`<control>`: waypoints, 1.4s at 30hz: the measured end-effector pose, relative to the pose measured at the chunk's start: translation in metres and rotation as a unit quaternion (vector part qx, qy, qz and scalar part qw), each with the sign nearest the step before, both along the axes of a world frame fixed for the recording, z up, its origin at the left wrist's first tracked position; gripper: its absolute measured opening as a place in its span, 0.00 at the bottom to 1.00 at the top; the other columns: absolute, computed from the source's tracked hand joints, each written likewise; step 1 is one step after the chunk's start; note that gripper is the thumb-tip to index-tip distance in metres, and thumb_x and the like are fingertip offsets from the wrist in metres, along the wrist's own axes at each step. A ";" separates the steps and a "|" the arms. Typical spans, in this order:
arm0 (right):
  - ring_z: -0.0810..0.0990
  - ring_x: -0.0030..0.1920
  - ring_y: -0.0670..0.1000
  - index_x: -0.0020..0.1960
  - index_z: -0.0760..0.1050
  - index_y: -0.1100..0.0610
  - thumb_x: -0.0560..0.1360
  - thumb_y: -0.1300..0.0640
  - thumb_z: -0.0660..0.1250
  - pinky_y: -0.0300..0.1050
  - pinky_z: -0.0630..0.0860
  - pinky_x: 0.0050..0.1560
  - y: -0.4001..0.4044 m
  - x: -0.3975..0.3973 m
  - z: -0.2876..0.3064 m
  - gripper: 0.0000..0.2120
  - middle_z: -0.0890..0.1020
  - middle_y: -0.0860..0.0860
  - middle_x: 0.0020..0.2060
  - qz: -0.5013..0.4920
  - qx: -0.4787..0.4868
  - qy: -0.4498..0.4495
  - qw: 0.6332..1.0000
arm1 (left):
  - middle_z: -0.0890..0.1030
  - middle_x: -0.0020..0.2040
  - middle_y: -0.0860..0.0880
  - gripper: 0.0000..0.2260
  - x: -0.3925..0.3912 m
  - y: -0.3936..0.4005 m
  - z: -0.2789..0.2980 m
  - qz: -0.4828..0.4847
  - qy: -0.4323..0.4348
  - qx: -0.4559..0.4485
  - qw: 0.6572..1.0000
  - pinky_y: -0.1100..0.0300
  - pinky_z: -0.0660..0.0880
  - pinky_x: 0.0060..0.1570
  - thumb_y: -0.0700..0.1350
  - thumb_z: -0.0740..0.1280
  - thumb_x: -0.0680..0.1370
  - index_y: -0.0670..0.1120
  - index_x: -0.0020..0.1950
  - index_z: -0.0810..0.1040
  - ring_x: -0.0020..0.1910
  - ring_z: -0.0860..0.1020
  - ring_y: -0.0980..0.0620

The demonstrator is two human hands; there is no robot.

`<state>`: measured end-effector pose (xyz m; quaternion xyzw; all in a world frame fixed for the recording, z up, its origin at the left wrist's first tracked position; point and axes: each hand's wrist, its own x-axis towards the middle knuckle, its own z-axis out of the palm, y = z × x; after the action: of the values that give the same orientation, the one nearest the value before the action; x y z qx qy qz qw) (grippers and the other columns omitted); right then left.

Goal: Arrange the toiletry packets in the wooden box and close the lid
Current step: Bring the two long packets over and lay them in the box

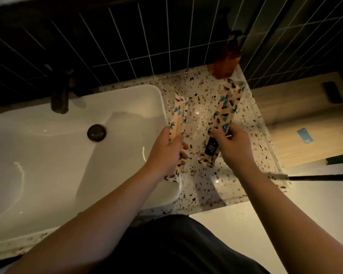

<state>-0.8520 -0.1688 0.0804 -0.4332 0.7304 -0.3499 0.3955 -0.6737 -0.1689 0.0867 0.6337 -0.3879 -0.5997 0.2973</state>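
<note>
My left hand (pixel 166 153) grips a long narrow toiletry packet (pixel 179 113) with a speckled blue-and-tan pattern, held edge-on at the sink's right rim. A second, wider packet (pixel 225 111) of the same pattern, with a dark label near its lower end, is held by my right hand (pixel 233 147) above the terrazzo counter (pixel 202 89). Both packets point away from me toward the tiled wall. No wooden box with a lid shows clearly in this view.
A white basin (pixel 67 147) with a dark drain (pixel 96 132) and a dark tap (pixel 60 95) fills the left. An amber pump bottle (pixel 226 60) stands at the counter's back right. A lower wooden surface (pixel 305 123) lies to the right, beyond the counter edge.
</note>
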 end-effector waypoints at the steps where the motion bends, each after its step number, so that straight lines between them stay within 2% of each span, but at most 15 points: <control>1: 0.83 0.42 0.53 0.50 0.80 0.58 0.77 0.52 0.69 0.60 0.82 0.46 0.003 0.015 0.009 0.09 0.84 0.53 0.42 0.014 -0.012 -0.006 1.000 | 0.81 0.44 0.44 0.09 0.017 0.004 0.005 0.004 -0.009 -0.019 1.000 0.56 0.78 0.33 0.46 0.59 0.84 0.47 0.63 0.72 0.34 0.79 0.49; 5: 0.85 0.43 0.52 0.52 0.80 0.55 0.74 0.44 0.68 0.58 0.84 0.43 0.014 0.090 0.034 0.15 0.85 0.51 0.44 0.069 -0.034 -0.026 0.997 | 0.83 0.45 0.45 0.08 0.095 0.022 0.018 0.019 -0.029 -0.071 0.997 0.53 0.79 0.35 0.46 0.60 0.84 0.48 0.62 0.74 0.36 0.81 0.49; 9: 0.83 0.38 0.39 0.50 0.79 0.53 0.78 0.50 0.68 0.40 0.80 0.38 0.026 0.180 0.047 0.07 0.84 0.47 0.40 0.112 -0.041 -0.040 0.992 | 0.83 0.46 0.47 0.09 0.188 0.040 0.024 0.021 -0.024 -0.092 0.995 0.56 0.80 0.38 0.47 0.60 0.84 0.48 0.62 0.75 0.41 0.83 0.49; 12: 0.84 0.40 0.52 0.48 0.80 0.57 0.79 0.51 0.67 0.53 0.82 0.39 0.038 0.256 0.052 0.09 0.85 0.54 0.40 0.131 -0.068 -0.038 0.988 | 0.84 0.45 0.50 0.09 0.265 0.056 0.022 0.016 -0.021 -0.114 0.993 0.59 0.79 0.38 0.46 0.61 0.84 0.50 0.61 0.76 0.42 0.83 0.49; 14: 0.79 0.34 0.57 0.44 0.78 0.62 0.78 0.51 0.68 0.55 0.77 0.35 0.044 0.306 0.052 0.13 0.81 0.62 0.36 0.132 -0.077 -0.027 0.988 | 0.84 0.44 0.50 0.07 0.317 0.066 0.022 0.022 -0.021 -0.126 0.992 0.58 0.79 0.38 0.45 0.61 0.83 0.52 0.58 0.77 0.42 0.83 0.47; 16: 0.76 0.33 0.53 0.43 0.78 0.64 0.78 0.52 0.69 0.53 0.75 0.35 0.050 0.355 0.052 0.14 0.80 0.63 0.36 0.135 -0.076 -0.030 0.988 | 0.84 0.44 0.50 0.06 0.368 0.076 0.022 0.027 -0.031 -0.129 0.991 0.53 0.80 0.40 0.45 0.62 0.83 0.52 0.56 0.78 0.44 0.82 0.44; 19: 0.83 0.39 0.48 0.47 0.81 0.60 0.77 0.53 0.70 0.50 0.82 0.43 0.061 0.423 0.052 0.09 0.85 0.54 0.40 0.133 -0.058 -0.051 0.988 | 0.83 0.42 0.45 0.04 0.441 0.091 0.021 0.038 -0.054 -0.127 0.990 0.49 0.79 0.39 0.44 0.63 0.82 0.49 0.51 0.78 0.40 0.81 0.43; 20: 0.84 0.42 0.47 0.49 0.81 0.59 0.77 0.53 0.70 0.51 0.83 0.46 0.063 0.444 0.053 0.09 0.86 0.53 0.42 0.137 -0.052 -0.052 0.988 | 0.82 0.40 0.46 0.04 0.463 0.094 0.021 0.045 -0.057 -0.130 0.989 0.52 0.77 0.37 0.44 0.64 0.82 0.48 0.49 0.78 0.37 0.80 0.47; 23: 0.85 0.45 0.47 0.51 0.81 0.58 0.77 0.52 0.70 0.54 0.84 0.47 0.064 0.500 0.055 0.09 0.86 0.52 0.44 0.169 -0.054 -0.033 0.984 | 0.80 0.34 0.58 0.05 0.525 0.103 0.020 0.051 -0.079 -0.132 0.987 0.65 0.72 0.32 0.44 0.65 0.81 0.50 0.46 0.78 0.32 0.76 0.61; 27: 0.80 0.40 0.49 0.48 0.79 0.55 0.76 0.54 0.72 0.54 0.82 0.43 0.053 0.563 0.059 0.05 0.81 0.48 0.38 0.210 -0.084 -0.005 0.974 | 0.81 0.42 0.49 0.06 0.595 0.102 0.015 0.061 -0.134 -0.123 0.981 0.57 0.69 0.28 0.46 0.65 0.82 0.55 0.56 0.78 0.29 0.74 0.57; 30: 0.77 0.39 0.51 0.46 0.75 0.56 0.75 0.53 0.72 0.52 0.77 0.40 0.038 0.600 0.057 0.08 0.78 0.50 0.37 0.245 -0.096 0.022 0.964 | 0.80 0.47 0.51 0.10 0.634 0.094 0.005 0.078 -0.194 -0.114 0.971 0.67 0.67 0.26 0.48 0.65 0.82 0.54 0.63 0.77 0.30 0.74 0.60; 33: 0.70 0.34 0.43 0.44 0.73 0.56 0.75 0.51 0.72 0.37 0.69 0.34 0.018 0.635 0.052 0.10 0.74 0.47 0.35 0.275 -0.108 0.050 0.954 | 0.78 0.50 0.57 0.10 0.669 0.082 -0.009 0.085 -0.266 -0.104 0.955 0.67 0.69 0.33 0.48 0.65 0.82 0.52 0.63 0.77 0.40 0.76 0.60; 36: 0.69 0.34 0.44 0.44 0.73 0.54 0.75 0.50 0.72 0.40 0.69 0.35 -0.003 0.667 0.044 0.11 0.73 0.47 0.34 0.299 -0.100 0.072 0.946 | 0.79 0.54 0.53 0.05 0.701 0.065 -0.030 0.070 -0.348 -0.121 0.927 0.54 0.77 0.47 0.48 0.66 0.81 0.54 0.56 0.78 0.51 0.77 0.52; 38: 0.71 0.34 0.44 0.44 0.73 0.52 0.75 0.50 0.72 0.41 0.71 0.35 -0.013 0.684 0.040 0.09 0.74 0.46 0.35 0.305 -0.086 0.073 0.946 | 0.78 0.54 0.52 0.05 0.716 0.051 -0.039 0.059 -0.400 -0.118 0.907 0.46 0.76 0.54 0.47 0.66 0.80 0.54 0.55 0.78 0.56 0.75 0.47; 42: 0.70 0.34 0.43 0.40 0.69 0.44 0.75 0.51 0.72 0.40 0.68 0.34 -0.031 0.709 0.030 0.12 0.73 0.45 0.34 0.321 -0.075 0.076 0.941 | 0.79 0.56 0.51 0.07 0.732 0.020 -0.049 0.053 -0.476 -0.120 0.870 0.46 0.69 0.60 0.47 0.67 0.79 0.54 0.57 0.79 0.60 0.73 0.44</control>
<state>-0.1428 -0.2001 0.1104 -0.6983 0.5520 -0.2246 0.3966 0.0586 -0.1491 0.0375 0.8211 -0.5176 -0.1579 0.1817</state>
